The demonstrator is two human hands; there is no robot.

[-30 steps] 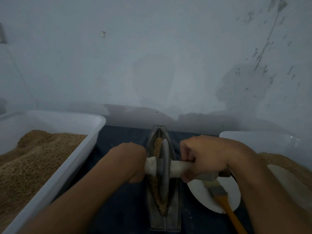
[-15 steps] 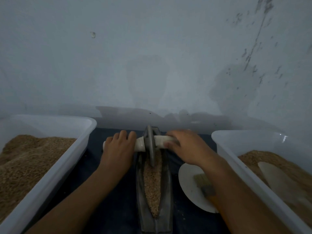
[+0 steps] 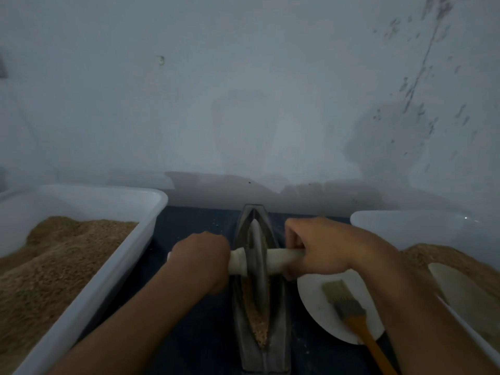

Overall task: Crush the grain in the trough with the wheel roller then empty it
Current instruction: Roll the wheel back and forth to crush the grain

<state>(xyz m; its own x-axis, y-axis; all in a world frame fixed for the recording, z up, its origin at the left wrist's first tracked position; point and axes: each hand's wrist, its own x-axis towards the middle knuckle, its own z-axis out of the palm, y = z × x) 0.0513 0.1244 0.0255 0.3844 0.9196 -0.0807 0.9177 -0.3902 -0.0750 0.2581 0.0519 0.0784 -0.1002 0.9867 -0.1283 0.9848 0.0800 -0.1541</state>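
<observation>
Left hand (image 3: 201, 259) and right hand (image 3: 318, 249) each curl round one end of the roller (image 3: 257, 262) axle. The wheel stands upright in the trough (image 3: 281, 315), about mid-length. The axle lies crosswise; the trough's long axis runs straight away from the person. Grain (image 3: 258, 324) lies in the trough on the wheel's near side, so the next stroke likely comes toward the body. Both hands sit level, equally near.

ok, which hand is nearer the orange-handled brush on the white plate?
Right. The right hand grips the wheel roller's pale handle directly above the plate, just beyond the orange-handled brush. The left hand grips the other handle end, across the trough.
</observation>
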